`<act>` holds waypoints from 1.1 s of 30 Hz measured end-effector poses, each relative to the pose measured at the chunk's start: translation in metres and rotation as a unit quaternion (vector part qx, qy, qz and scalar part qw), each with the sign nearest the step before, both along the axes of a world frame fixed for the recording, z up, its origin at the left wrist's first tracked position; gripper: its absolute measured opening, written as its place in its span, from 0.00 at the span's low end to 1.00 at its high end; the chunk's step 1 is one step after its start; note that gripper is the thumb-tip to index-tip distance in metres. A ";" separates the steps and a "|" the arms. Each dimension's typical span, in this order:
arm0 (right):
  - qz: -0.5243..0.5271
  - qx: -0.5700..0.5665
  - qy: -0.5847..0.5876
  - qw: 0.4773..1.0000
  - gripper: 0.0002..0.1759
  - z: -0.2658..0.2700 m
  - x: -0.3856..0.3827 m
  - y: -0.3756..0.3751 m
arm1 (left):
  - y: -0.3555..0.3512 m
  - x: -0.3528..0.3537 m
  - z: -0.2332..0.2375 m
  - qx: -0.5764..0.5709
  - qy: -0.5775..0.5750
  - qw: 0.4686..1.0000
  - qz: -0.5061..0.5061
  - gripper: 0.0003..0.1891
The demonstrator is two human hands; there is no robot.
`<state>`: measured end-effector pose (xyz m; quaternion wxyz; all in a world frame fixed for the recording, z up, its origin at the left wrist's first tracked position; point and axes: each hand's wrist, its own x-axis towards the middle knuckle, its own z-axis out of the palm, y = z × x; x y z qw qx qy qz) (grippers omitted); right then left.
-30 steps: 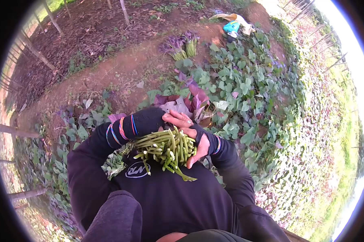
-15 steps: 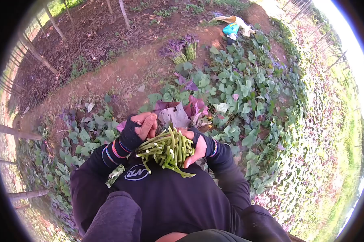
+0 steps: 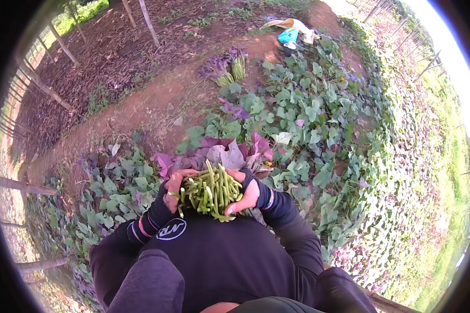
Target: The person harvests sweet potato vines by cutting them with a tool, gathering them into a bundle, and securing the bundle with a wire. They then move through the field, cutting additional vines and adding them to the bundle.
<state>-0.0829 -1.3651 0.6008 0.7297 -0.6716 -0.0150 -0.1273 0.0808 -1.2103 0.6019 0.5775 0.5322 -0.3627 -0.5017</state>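
Observation:
A thick bunch of green stems lies between my two hands in front of my chest, cut ends towards me. My left hand wraps round its left side, and my right hand grips the right side with the thumb over the stems. Purple leaves spread from the bunch's far end. Dark fingerless coverings with striped bands sit on both wrists. Some fingers are hidden behind the stems.
Green leafy vines cover the ground ahead and right. Tied-looking purple-leaved bundles lie on bare soil farther off. Near a pale sack is a turquoise bag. Wooden poles stand at the left and back.
My left hand has come down from above the stems to clasp the bunch's left side. The stems are gathered more upright and compact. A long strip at the front no longer hangs out.

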 end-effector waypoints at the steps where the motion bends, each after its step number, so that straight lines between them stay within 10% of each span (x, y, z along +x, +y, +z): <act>1: -0.009 -0.008 0.004 1.000 0.36 0.000 0.000 0.000 | -0.003 0.003 -0.012 0.053 0.005 0.998 0.044 0.31; 6: -0.097 0.078 0.048 0.991 0.37 -0.006 0.000 0.007 | -0.040 -0.004 0.007 -0.051 -0.208 0.970 0.113 0.27; 7: -0.126 0.089 0.054 0.987 0.37 0.001 0.003 0.008 | -0.054 -0.001 0.004 0.036 0.016 0.990 0.135 0.26; 16: -0.402 -0.333 0.175 0.835 0.34 -0.028 0.082 -0.011 | -0.178 0.108 -0.114 -0.022 0.202 0.975 -0.091 0.36; 26: -0.189 -0.313 0.290 0.885 0.41 -0.113 0.137 0.069 | -0.064 0.121 -0.129 0.035 0.136 0.990 0.012 0.31; 33: -0.090 -0.331 0.345 0.873 0.40 -0.126 0.145 0.083 | -0.054 0.144 -0.132 0.141 -0.117 0.975 -0.125 0.27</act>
